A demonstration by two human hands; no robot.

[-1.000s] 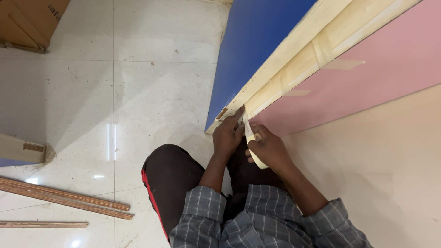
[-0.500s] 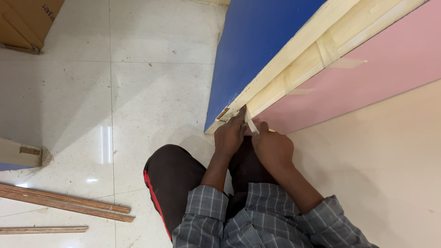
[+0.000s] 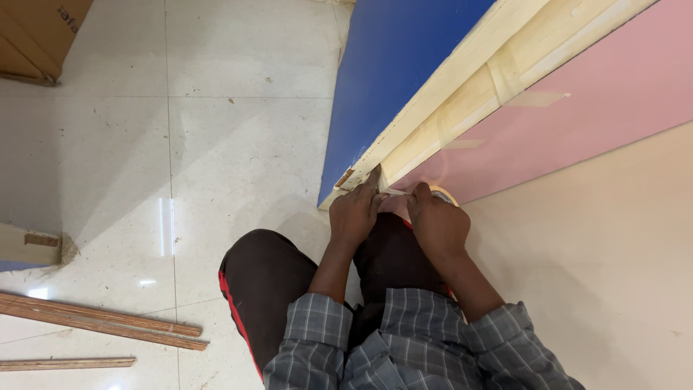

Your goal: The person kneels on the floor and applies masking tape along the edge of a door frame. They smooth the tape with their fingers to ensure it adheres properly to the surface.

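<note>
Down at the near corner of a long panel with a blue face, a pink face and a pale wooden edge (image 3: pixel 462 94), both hands work close together. The left hand (image 3: pixel 357 217) presses its fingers (image 3: pixel 373 180) against the corner of the wooden edge, where a chipped brown spot shows; they lie together, flat on a strip of beige masking tape (image 3: pixel 393 193) that runs across to the right hand (image 3: pixel 437 224). The right hand's fingers are curled shut around what looks like a roll of the same tape, mostly hidden under the palm. More tape pieces (image 3: pixel 505 72) already sit across the wooden edge further up. As I judge it, the strip could wrinkle or stick to itself if the pull slackens, and it could lift at the chipped corner where the surface is rough. Room is tight: the person's dark-trousered knees (image 3: pixel 390 253) sit right under the hands. The pale tiled floor (image 3: pixel 238 144) to the left is open nearby, with thin wooden strips (image 3: pixel 101 321) and a brown cardboard box (image 3: pixel 36 36) well apart.
</note>
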